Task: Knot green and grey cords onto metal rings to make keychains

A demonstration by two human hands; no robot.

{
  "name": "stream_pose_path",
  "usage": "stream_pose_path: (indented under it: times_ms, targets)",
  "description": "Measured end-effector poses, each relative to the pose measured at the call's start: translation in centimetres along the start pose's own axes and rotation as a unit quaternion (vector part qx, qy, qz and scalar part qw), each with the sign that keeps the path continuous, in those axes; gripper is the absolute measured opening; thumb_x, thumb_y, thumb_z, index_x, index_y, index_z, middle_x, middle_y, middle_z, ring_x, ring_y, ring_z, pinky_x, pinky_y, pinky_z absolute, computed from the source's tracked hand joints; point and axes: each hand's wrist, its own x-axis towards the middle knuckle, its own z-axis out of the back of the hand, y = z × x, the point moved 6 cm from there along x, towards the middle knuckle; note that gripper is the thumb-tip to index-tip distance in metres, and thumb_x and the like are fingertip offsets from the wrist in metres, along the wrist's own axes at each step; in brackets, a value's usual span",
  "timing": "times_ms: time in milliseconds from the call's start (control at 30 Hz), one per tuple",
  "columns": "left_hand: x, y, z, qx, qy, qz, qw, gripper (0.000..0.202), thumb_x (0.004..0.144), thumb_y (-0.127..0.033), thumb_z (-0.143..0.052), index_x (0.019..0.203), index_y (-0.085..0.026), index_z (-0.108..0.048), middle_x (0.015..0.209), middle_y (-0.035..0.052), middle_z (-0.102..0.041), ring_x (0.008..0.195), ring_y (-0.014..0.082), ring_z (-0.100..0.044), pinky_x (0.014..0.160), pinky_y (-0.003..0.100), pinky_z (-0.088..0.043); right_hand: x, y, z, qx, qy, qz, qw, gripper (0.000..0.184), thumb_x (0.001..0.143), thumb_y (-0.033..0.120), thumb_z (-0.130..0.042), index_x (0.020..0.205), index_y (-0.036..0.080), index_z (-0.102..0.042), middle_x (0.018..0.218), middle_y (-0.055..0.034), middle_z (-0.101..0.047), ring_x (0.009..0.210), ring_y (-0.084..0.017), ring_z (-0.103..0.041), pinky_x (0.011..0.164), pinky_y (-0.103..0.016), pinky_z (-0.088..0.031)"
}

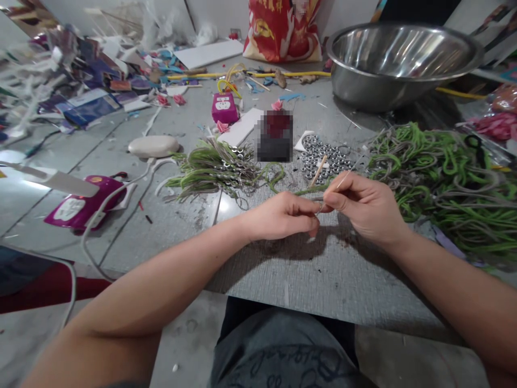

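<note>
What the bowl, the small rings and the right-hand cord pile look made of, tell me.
Bowl: probably polished stainless steel; bright, streaked reflections inside.
Small rings: likely shiny metal, perhaps plated; silvery glints.
Cord pile: soft-looking textile, cotton or synthetic unclear; limp, matte green and grey strands.

Steel bowl (369, 89), red printed bag (278, 35), purple box (224, 109), heaped scraps (95, 81)

One metal bowl (371, 89) and one red bag (262, 40) stand toward the surface's far edge. There are two heaps of cords (202, 164) (440, 161), one by the right edge, one pile of metal rings (313, 153) and two purple gadgets (225, 108) (83, 202).
</note>
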Motion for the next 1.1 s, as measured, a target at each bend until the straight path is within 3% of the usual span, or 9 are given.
stream_pose_path:
  times_ms: [300, 700, 800, 967, 1100]
  targets:
    - [-0.1, -0.2, -0.2, -0.012, 0.022, 0.0, 1.0, 0.019, 0.077, -0.019, -0.049, 0.064, -0.013, -0.06, 0.052, -0.0048, -0.047, 0.049, 0.005, -0.036, 0.048, 0.019, -0.029, 0.0, -0.8, -0.5, 0.07, 0.022, -0.074, 0.995, 0.022, 0.071, 0.036, -0.069, 0.062, 0.019, -0.059, 0.058, 0.0039, -0.054, 0.05, -0.007, -0.052, 0.048, -0.021, -0.049]
    - [-0.2, 0.6, -0.7, -0.057, 0.051, 0.009, 0.997, 0.02, 0.078, -0.023, -0.051, 0.066, -0.011, -0.062, 0.05, -0.0043, -0.045, 0.045, 0.0038, -0.03, 0.043, 0.02, -0.024, -0.4, -1.9, -1.5, 0.163, 0.022, -0.161, 0.973, 0.026, 0.065, 0.036, -0.073, 0.058, 0.017, -0.057, 0.052, 0.0061, -0.049, 0.044, -0.004, -0.043, 0.041, -0.018, -0.038]
    - [-0.2, 0.5, -0.8, -0.079, 0.051, -0.008, 0.996, 0.02, 0.08, -0.022, -0.051, 0.068, -0.01, -0.063, 0.055, -0.0032, -0.05, 0.047, 0.0037, -0.034, 0.046, 0.019, -0.028, -0.7, -2.6, -1.8, 0.219, 0.012, -0.219, 0.951, 0.027, 0.061, 0.035, -0.076, 0.058, 0.017, -0.055, 0.05, 0.0071, -0.046, 0.042, -0.003, -0.038, 0.039, -0.018, -0.033]
    - [-0.2, 0.2, -1.0, -0.152, 0.034, -0.045, 0.987, 0.016, 0.08, -0.02, -0.054, 0.082, -0.01, -0.067, 0.067, 0.0003, -0.06, 0.062, 0.006, -0.049, 0.061, 0.019, -0.04, -1.6, -3.3, -2.8, 0.332, 0.014, -0.339, 0.88, 0.028, 0.059, 0.032, -0.077, 0.063, 0.019, -0.052, 0.044, 0.0106, -0.034, 0.037, -0.003, -0.031, 0.037, -0.018, -0.028]
    - [-0.3, 0.1, -1.0, -0.219, 0.027, -0.06, 0.973, 0.037, 0.079, -0.022, -0.055, 0.115, -0.018, -0.06, 0.075, -0.0003, -0.063, 0.049, 0.0031, -0.043, 0.046, 0.017, -0.037, -1.4, -3.2, -2.2, 0.376, -0.036, -0.337, 0.862, 0.028, 0.061, 0.03, -0.075, 0.061, 0.019, -0.05, 0.047, 0.0088, -0.037, 0.04, -0.003, -0.031, 0.039, -0.018, -0.028]
